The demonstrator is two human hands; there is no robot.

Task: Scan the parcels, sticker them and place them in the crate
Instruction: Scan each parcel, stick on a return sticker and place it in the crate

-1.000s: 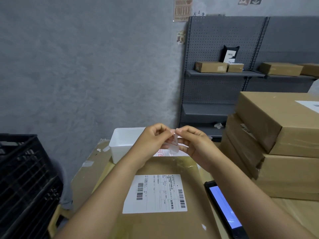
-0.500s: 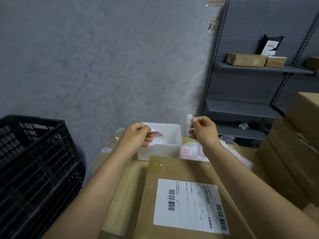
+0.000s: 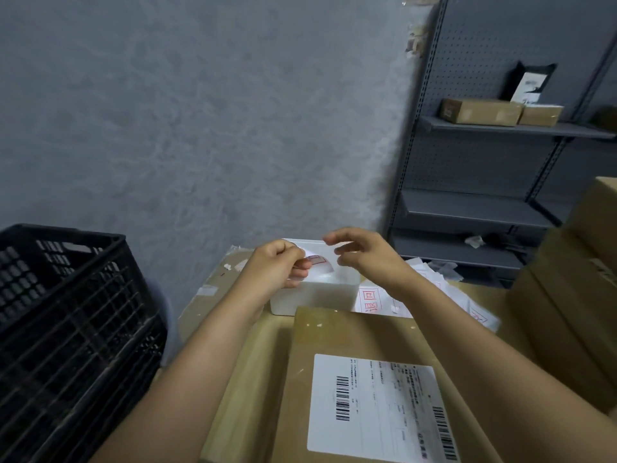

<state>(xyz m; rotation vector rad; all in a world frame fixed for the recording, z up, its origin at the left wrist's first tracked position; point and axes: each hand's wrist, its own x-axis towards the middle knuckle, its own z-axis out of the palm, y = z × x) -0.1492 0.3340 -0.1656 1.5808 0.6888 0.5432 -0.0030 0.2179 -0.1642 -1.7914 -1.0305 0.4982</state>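
A brown cardboard parcel (image 3: 360,345) with a white barcode label (image 3: 380,406) lies on the table in front of me. My left hand (image 3: 277,267) pinches a small white sticker (image 3: 319,262) with red print, held above the white bin (image 3: 320,294). My right hand (image 3: 364,253) hovers just right of the sticker with its fingers loosely curled and nothing in them. The black plastic crate (image 3: 70,329) stands to the left of the table.
Loose sheets of red-printed stickers (image 3: 377,300) lie behind the parcel. A stack of large cardboard boxes (image 3: 567,295) rises at the right. Grey metal shelving (image 3: 500,162) with small boxes stands at the back right. A grey wall is behind.
The hands pulled apart after peeling together; the left kept the sticker. The right hand let go of the backing strip and came back toward the sticker. The view swung left.
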